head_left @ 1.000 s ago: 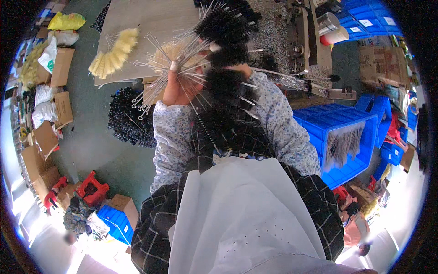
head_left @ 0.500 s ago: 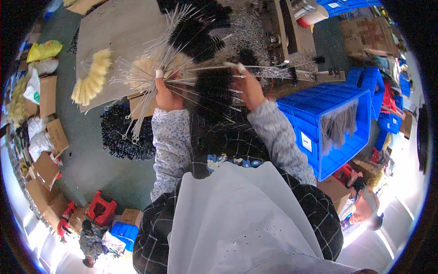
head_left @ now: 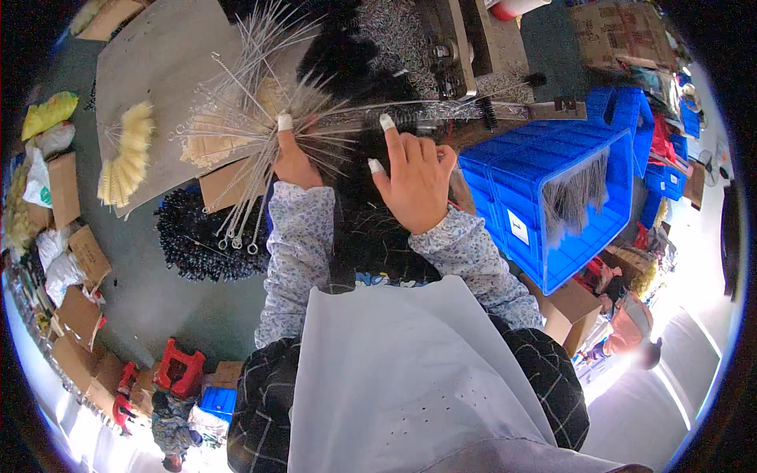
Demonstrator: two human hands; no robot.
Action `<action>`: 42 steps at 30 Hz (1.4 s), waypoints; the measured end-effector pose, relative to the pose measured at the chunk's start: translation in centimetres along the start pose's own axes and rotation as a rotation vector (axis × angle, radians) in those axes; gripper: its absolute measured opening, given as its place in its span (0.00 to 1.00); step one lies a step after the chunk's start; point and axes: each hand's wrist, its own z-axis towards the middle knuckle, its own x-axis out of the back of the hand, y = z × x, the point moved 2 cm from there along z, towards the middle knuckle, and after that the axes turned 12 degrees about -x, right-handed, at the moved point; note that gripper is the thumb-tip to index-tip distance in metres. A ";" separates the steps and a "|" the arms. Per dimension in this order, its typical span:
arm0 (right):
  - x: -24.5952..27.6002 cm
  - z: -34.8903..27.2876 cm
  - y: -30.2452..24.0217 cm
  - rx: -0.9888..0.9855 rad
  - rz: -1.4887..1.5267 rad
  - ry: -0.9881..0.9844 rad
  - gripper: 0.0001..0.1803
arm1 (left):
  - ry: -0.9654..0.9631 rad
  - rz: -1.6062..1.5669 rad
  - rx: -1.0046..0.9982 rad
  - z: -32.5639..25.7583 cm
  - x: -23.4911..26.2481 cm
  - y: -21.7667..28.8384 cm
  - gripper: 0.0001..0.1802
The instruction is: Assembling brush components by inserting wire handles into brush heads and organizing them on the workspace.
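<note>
Left fingers [head_left: 287,142] gripping a wire bundle [head_left: 259,162], shafts fanning outward, many end loops [head_left: 236,242] pointing below-left of them, right fingers [head_left: 396,148] spread alongside.

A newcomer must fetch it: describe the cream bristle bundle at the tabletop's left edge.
Find the large grey-brown tabletop at upper left. Near its left edge lies a curved, fan-like bundle of cream bristles. Unlike the other cream bristles, seen behind thin wires in the left hand, this bundle lies on its own.
</note>
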 end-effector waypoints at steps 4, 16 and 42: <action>-0.8 -0.7 1.6 -0.002 -0.040 -0.008 0.31 | 0.032 0.060 0.037 -2.3 -1.5 -0.9 0.23; -0.3 -0.9 4.3 -0.063 -0.122 -0.007 0.29 | -0.117 0.153 -0.040 -3.5 -2.0 -4.1 0.22; -1.0 0.8 5.0 -0.023 -0.076 -0.047 0.28 | -0.075 0.133 -0.020 -1.3 -5.4 -2.5 0.13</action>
